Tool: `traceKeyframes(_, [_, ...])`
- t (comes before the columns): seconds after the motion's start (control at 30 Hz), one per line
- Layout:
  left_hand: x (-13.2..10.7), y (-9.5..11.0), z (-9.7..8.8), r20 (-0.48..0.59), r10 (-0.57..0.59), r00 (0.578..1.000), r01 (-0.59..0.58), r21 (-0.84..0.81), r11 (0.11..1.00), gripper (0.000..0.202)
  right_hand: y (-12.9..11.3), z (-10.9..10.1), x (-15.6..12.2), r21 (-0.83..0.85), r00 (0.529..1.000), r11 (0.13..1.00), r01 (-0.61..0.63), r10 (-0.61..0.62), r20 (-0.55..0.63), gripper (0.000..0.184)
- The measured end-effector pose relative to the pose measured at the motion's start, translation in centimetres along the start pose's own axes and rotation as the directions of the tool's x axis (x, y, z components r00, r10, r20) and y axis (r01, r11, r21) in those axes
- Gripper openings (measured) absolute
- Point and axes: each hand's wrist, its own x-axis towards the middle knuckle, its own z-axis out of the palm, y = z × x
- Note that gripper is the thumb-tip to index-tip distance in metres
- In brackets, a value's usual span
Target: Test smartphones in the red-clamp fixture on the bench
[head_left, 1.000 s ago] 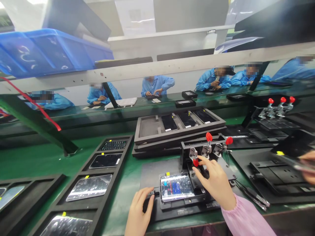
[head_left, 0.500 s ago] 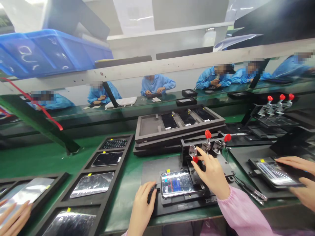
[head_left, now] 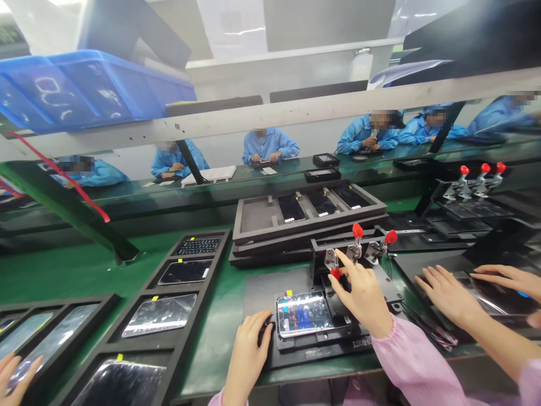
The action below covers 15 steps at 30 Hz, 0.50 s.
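A phone screen panel (head_left: 311, 313) with a yellow tab lies in a black fixture (head_left: 315, 349) at the bench's near edge. My left hand (head_left: 248, 351) rests on the fixture's left end, fingers curled against a small black part there. My right hand (head_left: 360, 294) reaches to the red-handled toggle clamps (head_left: 357, 248) behind the panel. Its thumb and forefinger pinch the lowest red handle (head_left: 335, 273).
A long black tray (head_left: 169, 316) of panels lies on the left, with another tray (head_left: 38, 332) beyond it. Stacked grey trays (head_left: 304, 217) stand behind the fixture. A neighbour's two hands (head_left: 473, 290) press on a second fixture at the right. Another person's fingers (head_left: 14, 375) show at the lower left.
The neighbour's hands at the right have set a panel down and now lie flat on it. My own hands have hardly moved. The fingers at the lower left have dropped lower.
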Motion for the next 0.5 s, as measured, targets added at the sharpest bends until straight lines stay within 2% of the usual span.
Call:
traceKeyframes(0.13, [0.1,0.9,-0.3,0.047,0.006,0.999,-0.007,0.012,1.0,0.037,-0.1,0.0,0.0,0.007,1.0,1.0,-0.013,0.013,0.006,0.052])
traceKeyframes(0.33, [0.3,1.6,0.1,0.117,0.063,0.991,-0.081,0.152,0.985,0.074,0.0,0.1,-0.1,0.037,0.999,0.998,-0.052,0.051,0.013,0.054])
traceKeyframes(0.5, [0.3,1.5,0.4,0.162,0.052,0.985,-0.087,0.217,0.972,0.083,0.0,-0.2,-0.5,0.098,0.998,0.993,-0.07,0.07,0.006,0.058])
